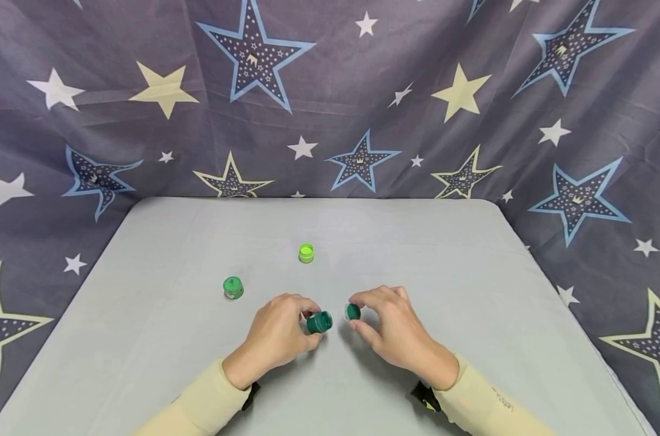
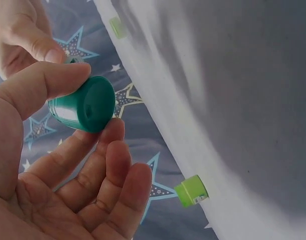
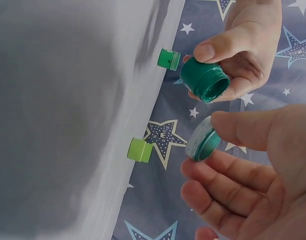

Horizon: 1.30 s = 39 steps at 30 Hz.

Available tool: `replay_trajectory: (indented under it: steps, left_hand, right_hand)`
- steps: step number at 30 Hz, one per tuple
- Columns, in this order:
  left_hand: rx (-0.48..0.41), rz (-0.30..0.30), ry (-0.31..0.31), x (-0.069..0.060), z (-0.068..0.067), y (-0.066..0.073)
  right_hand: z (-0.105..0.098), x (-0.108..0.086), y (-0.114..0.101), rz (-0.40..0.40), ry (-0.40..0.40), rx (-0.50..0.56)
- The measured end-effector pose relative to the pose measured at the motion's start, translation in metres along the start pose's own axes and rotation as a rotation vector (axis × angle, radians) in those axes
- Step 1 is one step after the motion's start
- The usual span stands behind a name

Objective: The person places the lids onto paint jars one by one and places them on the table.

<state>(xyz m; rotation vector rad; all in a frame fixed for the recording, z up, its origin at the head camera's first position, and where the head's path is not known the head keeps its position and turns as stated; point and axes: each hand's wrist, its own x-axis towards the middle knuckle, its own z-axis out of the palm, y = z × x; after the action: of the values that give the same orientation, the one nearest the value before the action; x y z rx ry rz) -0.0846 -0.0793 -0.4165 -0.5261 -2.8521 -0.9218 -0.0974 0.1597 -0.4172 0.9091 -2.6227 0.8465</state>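
Observation:
My left hand [image 1: 278, 330] pinches a small dark green paint jar [image 1: 320, 322] between thumb and fingers, tilted so its uncovered mouth faces the right hand. The right wrist view shows the same paint jar [image 3: 205, 80] with dark green around its threaded neck. Between thumb and fingertips, my right hand [image 1: 392, 330] holds a round lid [image 1: 353, 312], its green inner side showing. In the right wrist view the lid [image 3: 203, 141] is apart from the jar, with a small gap between them. Seen from the left wrist, the jar's base [image 2: 98, 104] points toward the camera.
A light green jar [image 1: 306, 253] stands on the grey-white tabletop [image 1: 417, 242] beyond the hands. To the left is a mid-green jar [image 1: 233, 287] with its lid on. A star-patterned curtain [image 1: 330, 79] hangs behind the table and along both sides.

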Motion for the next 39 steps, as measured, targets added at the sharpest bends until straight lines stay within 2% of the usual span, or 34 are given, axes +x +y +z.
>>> replay_trajectory:
  steps: [17, 39]
  left_hand:
    - [0.017, 0.02, -0.01, 0.001, 0.006, 0.002]
    - [0.006, 0.04, -0.02, 0.001, 0.009, 0.004]
  right_hand:
    - [0.004, -0.002, -0.007, -0.013, -0.029, 0.031]
    - [0.012, -0.004, -0.01, -0.064, -0.01, 0.074]
